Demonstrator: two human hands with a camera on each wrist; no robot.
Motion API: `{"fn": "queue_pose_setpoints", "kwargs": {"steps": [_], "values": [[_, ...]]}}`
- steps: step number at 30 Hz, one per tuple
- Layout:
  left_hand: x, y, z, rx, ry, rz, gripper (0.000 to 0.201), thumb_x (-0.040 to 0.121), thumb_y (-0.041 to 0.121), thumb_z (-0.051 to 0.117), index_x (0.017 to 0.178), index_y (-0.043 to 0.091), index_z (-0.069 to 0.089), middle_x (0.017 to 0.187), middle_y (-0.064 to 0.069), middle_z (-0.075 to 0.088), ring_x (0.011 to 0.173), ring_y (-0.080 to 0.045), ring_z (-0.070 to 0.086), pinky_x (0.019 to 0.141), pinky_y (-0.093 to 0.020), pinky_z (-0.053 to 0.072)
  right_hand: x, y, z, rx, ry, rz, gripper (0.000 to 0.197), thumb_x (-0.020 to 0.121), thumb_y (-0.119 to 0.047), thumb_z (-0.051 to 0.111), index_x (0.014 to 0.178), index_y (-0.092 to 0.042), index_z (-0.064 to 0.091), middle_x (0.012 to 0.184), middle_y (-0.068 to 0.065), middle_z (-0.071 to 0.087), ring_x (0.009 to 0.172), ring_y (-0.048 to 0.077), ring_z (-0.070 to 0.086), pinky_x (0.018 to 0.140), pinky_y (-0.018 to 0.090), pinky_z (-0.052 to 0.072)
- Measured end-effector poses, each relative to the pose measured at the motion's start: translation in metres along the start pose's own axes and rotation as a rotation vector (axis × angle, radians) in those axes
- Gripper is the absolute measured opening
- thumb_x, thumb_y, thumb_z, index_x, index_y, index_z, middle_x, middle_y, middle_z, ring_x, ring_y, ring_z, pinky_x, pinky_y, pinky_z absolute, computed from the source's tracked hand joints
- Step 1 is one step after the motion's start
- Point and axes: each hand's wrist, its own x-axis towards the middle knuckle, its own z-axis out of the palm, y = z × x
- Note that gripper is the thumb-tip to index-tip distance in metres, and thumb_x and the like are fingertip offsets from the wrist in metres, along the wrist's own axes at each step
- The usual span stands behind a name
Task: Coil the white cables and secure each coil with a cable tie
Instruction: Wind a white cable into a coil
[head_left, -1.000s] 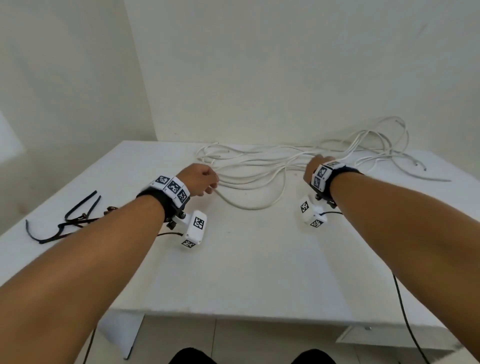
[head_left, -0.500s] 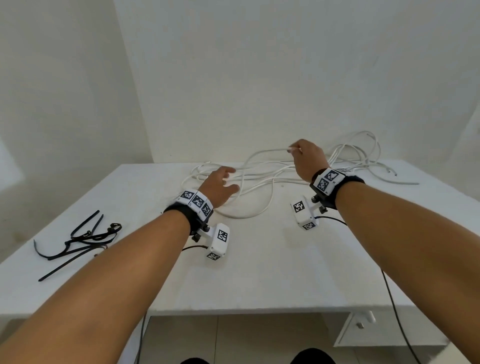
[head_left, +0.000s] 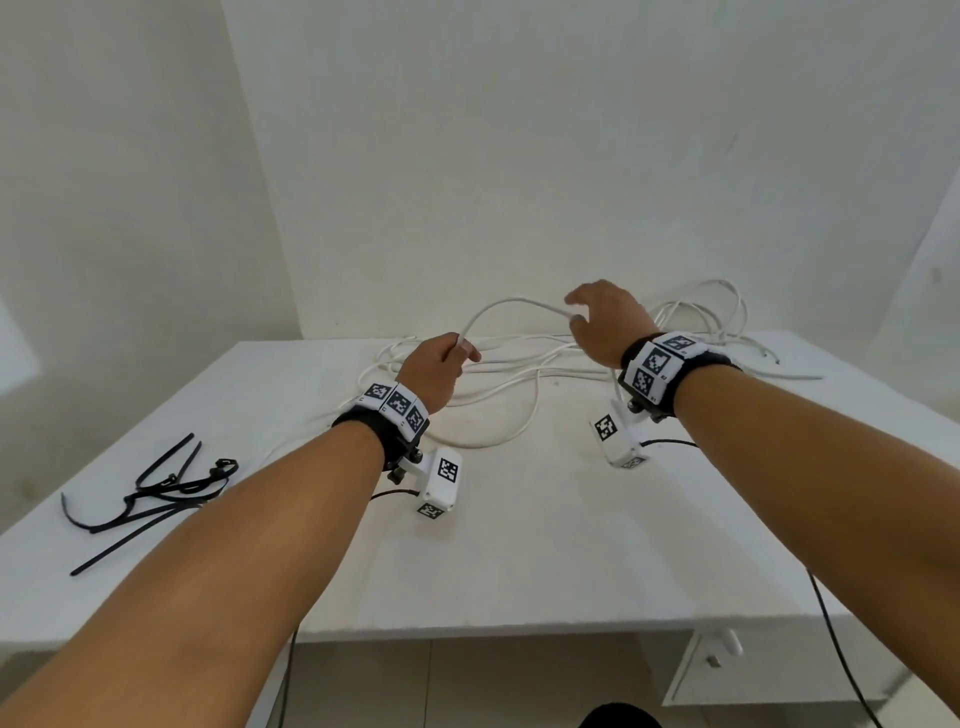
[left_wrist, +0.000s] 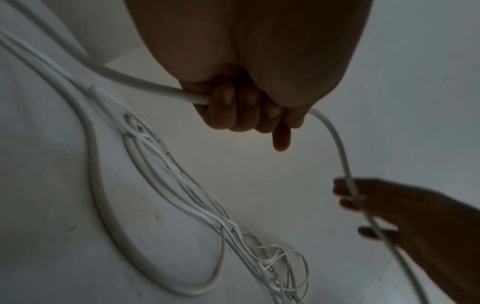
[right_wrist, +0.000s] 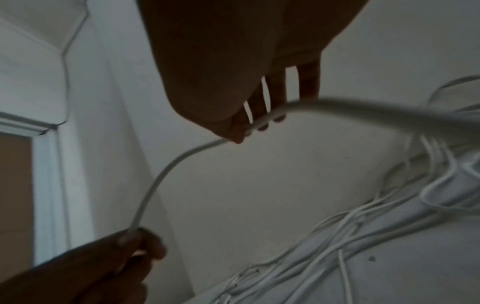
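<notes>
1. Arching between both hands, a stretch of white cable (head_left: 511, 304) hangs in the air above the tabletop (head_left: 519, 545).
2. The left hand (head_left: 434, 371) has its fingers (left_wrist: 228, 107) curled round the cable; the left wrist view shows the cable going in at one side of the fist and out at the other.
3. The right hand (head_left: 605, 322) holds the same cable in a looser grip: in the right wrist view the cable crosses under the fingertips (right_wrist: 262, 127), with the thumb (right_wrist: 233, 133) against it and the fingers spread a little apart.
4. This cable is round, smooth and plain white, thicker than most of the strands below it.
5. From the left hand it drops to the tabletop and sweeps in one wide curve toward the near edge before turning back.
6. The rest of the white cables (head_left: 545, 364) lie on the far part of the tabletop as a loose, uncoiled tangle of long overlapping loops, some rising against the wall (head_left: 519, 156) behind the right hand.
7. Several cut ends show in the tangle.
8. Black cable ties (head_left: 156, 493) lie in a small heap at the left edge of the tabletop, well apart from the cables.
</notes>
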Motion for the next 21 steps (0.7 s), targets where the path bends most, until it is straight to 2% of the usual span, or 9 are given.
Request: {"fn": "queue_pose_setpoints", "kwargs": {"steps": [2, 4, 6, 7, 9, 12, 16, 19, 21], "values": [[0.001, 0.007, -0.002, 0.096, -0.028, 0.059, 0.031, 0.104, 0.029, 0.041, 0.091, 0.016, 0.067, 0.065, 0.005, 0.047, 0.052, -0.007, 0.041, 0.051, -0.024, 0.032, -0.006, -0.018, 0.002, -0.076, 0.043, -0.137, 0.052, 0.094, -0.03, 0.054, 0.144, -0.02, 0.045, 0.15, 0.004, 0.043, 0.139, 0.026, 0.038, 0.113, 0.049, 0.032], [0.002, 0.015, -0.001, 0.175, -0.065, 0.112, 0.032, 0.104, 0.028, 0.041, 0.094, 0.013, 0.068, 0.064, 0.006, 0.048, 0.053, -0.001, 0.042, 0.051, -0.021, 0.031, -0.01, -0.04, 0.005, -0.142, 0.08, -0.294, 0.057, 0.095, -0.036, 0.052, 0.149, -0.023, 0.038, 0.155, 0.001, 0.038, 0.145, 0.022, 0.029, 0.117, 0.052, 0.025], [0.004, 0.021, 0.001, 0.202, -0.08, 0.149, 0.032, 0.104, 0.028, 0.041, 0.093, 0.013, 0.068, 0.061, 0.008, 0.047, 0.052, 0.001, 0.043, 0.052, -0.019, 0.03, -0.01, -0.058, 0.01, -0.186, 0.025, -0.371, 0.05, 0.098, -0.036, 0.048, 0.146, -0.026, 0.043, 0.15, 0.0, 0.046, 0.144, 0.019, 0.034, 0.118, 0.05, 0.022], [0.005, 0.023, 0.001, 0.184, -0.088, 0.156, 0.033, 0.104, 0.028, 0.042, 0.092, 0.013, 0.068, 0.059, 0.01, 0.046, 0.051, 0.001, 0.042, 0.052, -0.019, 0.03, -0.009, -0.064, 0.011, -0.179, -0.007, -0.382, 0.042, 0.099, -0.036, 0.047, 0.14, -0.027, 0.05, 0.142, -0.001, 0.054, 0.137, 0.019, 0.042, 0.116, 0.047, 0.027], [0.004, 0.025, 0.0, 0.142, -0.099, 0.147, 0.033, 0.103, 0.028, 0.043, 0.088, 0.013, 0.067, 0.059, 0.012, 0.046, 0.051, 0.0, 0.043, 0.054, -0.021, 0.031, -0.005, -0.068, 0.009, -0.069, -0.064, -0.389, 0.028, 0.1, -0.033, 0.048, 0.12, -0.025, 0.066, 0.115, -0.005, 0.067, 0.11, 0.016, 0.058, 0.102, 0.04, 0.043], [0.002, 0.017, -0.01, 0.139, -0.102, 0.133, 0.037, 0.103, 0.033, 0.042, 0.078, 0.015, 0.062, 0.057, 0.011, 0.045, 0.049, 0.001, 0.043, 0.055, -0.025, 0.031, 0.003, -0.065, 0.001, 0.08, -0.035, -0.393, 0.018, 0.098, -0.028, 0.056, 0.103, -0.021, 0.073, 0.09, -0.011, 0.064, 0.087, 0.01, 0.057, 0.09, 0.035, 0.05], [0.0, -0.006, -0.026, 0.201, -0.083, 0.091, 0.046, 0.104, 0.04, 0.038, 0.066, 0.018, 0.053, 0.06, 0.005, 0.046, 0.056, -0.011, 0.043, 0.057, -0.028, 0.033, 0.015, -0.046, -0.006, 0.193, 0.076, -0.27, 0.013, 0.093, -0.025, 0.06, 0.096, -0.022, 0.073, 0.093, -0.003, 0.072, 0.09, 0.019, 0.064, 0.087, 0.038, 0.05], [-0.001, -0.022, -0.037, 0.224, -0.06, 0.054, 0.046, 0.104, 0.037, 0.04, 0.063, 0.018, 0.045, 0.058, 0.005, 0.044, 0.054, -0.013, 0.039, 0.057, -0.029, 0.03, 0.023, -0.029, -0.015, 0.251, 0.177, -0.192, 0.013, 0.094, -0.024, 0.061, 0.096, -0.02, 0.073, 0.092, 0.002, 0.073, 0.088, 0.02, 0.065, 0.08, 0.031, 0.05], [-0.001, -0.034, -0.044, 0.107, -0.051, -0.047, 0.045, 0.103, 0.038, 0.042, 0.063, 0.018, 0.042, 0.055, 0.006, 0.04, 0.05, -0.013, 0.034, 0.053, -0.028, 0.028, 0.027, -0.017, -0.022, 0.299, 0.231, -0.127, 0.014, 0.094, -0.023, 0.06, 0.096, -0.018, 0.074, 0.091, 0.003, 0.073, 0.084, 0.019, 0.064, 0.073, 0.027, 0.047]]}}
